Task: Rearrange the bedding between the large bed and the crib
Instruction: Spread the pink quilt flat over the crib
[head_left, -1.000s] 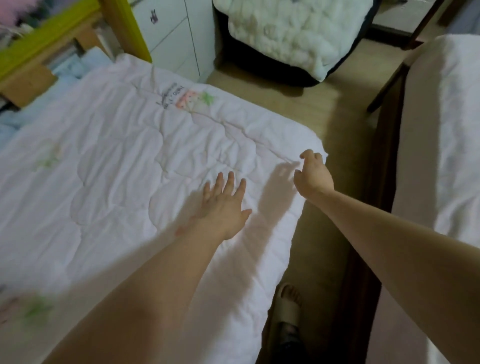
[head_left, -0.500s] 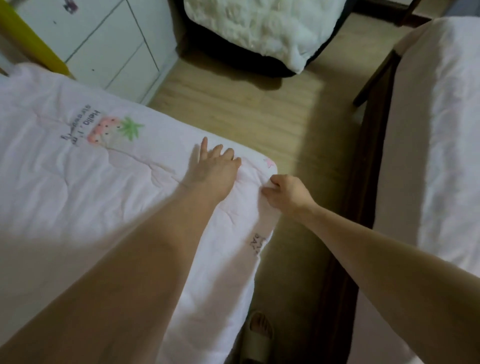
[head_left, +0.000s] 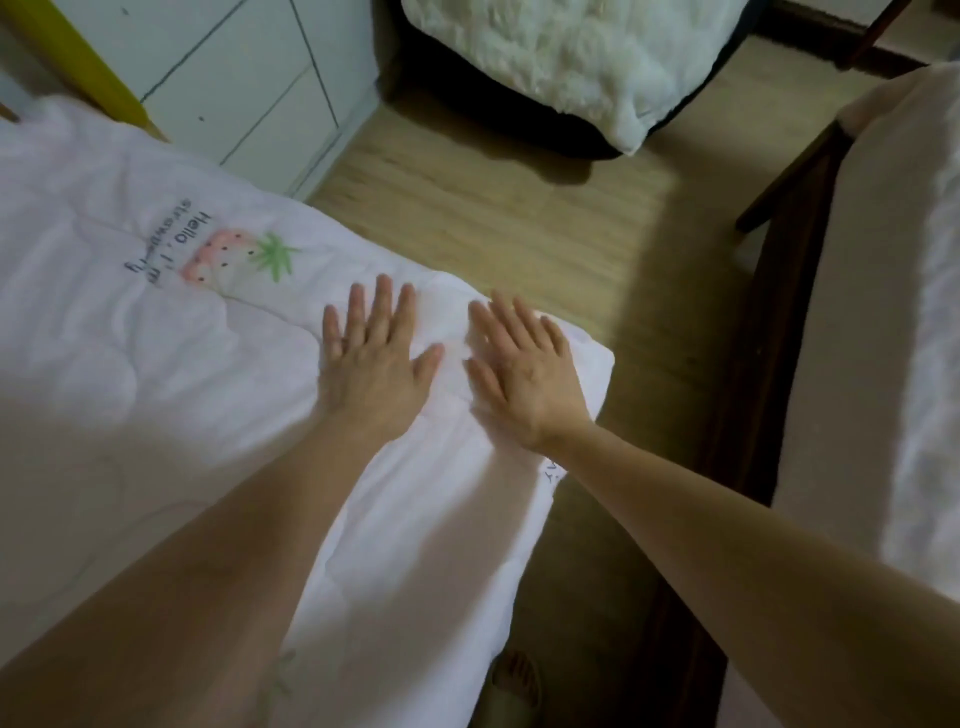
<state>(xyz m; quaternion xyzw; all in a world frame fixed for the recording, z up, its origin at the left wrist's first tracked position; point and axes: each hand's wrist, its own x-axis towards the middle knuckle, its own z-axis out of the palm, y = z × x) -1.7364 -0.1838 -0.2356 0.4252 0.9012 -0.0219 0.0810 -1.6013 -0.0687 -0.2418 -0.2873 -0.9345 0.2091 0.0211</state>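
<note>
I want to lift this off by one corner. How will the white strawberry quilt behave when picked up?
Probably floppy: the quilt drapes limply over the bed edge near the right hand. Likely light for its size, since its puffy stitched panels look thinly filled. It dents softly under the flat left hand, so a corner lift would likely sag and trail rather than hold its shape.

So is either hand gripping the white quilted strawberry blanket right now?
No, the left hand and right hand both lie flat, fingers straight, on the white quilted strawberry blanket.

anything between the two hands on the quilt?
Nothing but quilt: in the head view the left hand and right hand lie flat side by side, a narrow bare strip of fabric between their thumbs.
</note>
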